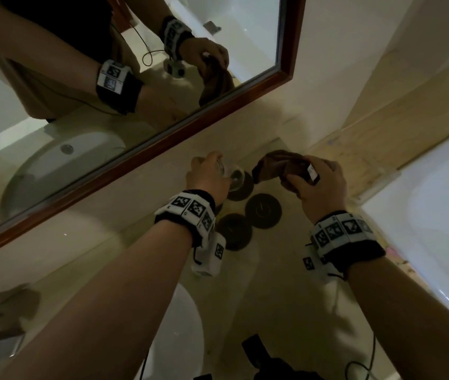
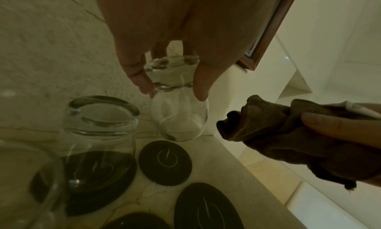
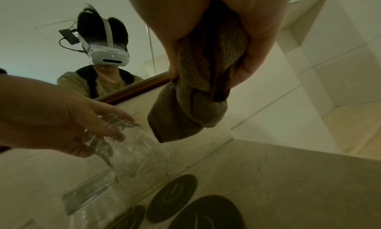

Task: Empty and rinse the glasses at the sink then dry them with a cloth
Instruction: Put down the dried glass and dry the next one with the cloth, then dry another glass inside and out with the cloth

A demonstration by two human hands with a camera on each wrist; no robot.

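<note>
Head view: I am holding a clear glass [image 1: 230, 175] in my left hand [image 1: 207, 176], raised above the table [image 1: 294, 270] near the far wall, below the wood-framed mirror [image 1: 163, 133]. The left grip is curled round the glass near its thick base, thumb on one side and fingers [image 2: 142, 81] on the other, with the open mouth pointing down and away from the palm, over one of the dark round coasters [image 1: 263, 207]. The glass is tilting, clear of the coaster beneath it.

My right hand [image 1: 319, 185] is holding a bunched brown cloth [image 1: 272, 165] just beside the glass, not touching it. The right grip is closing tightly round the cloth, and a loose fold is hanging out past the fingers [image 3: 255, 56].

In the left wrist view, a second glass [image 2: 98, 144] is standing upside down on a coaster, to the left of the held glass and apart from it. Part of a third glass [image 2: 28, 183] is showing at the lower left edge, blurred. Three further coasters are lying bare on the table. The white sink [image 1: 182, 333] is sitting at the near edge, between my forearms.
</note>
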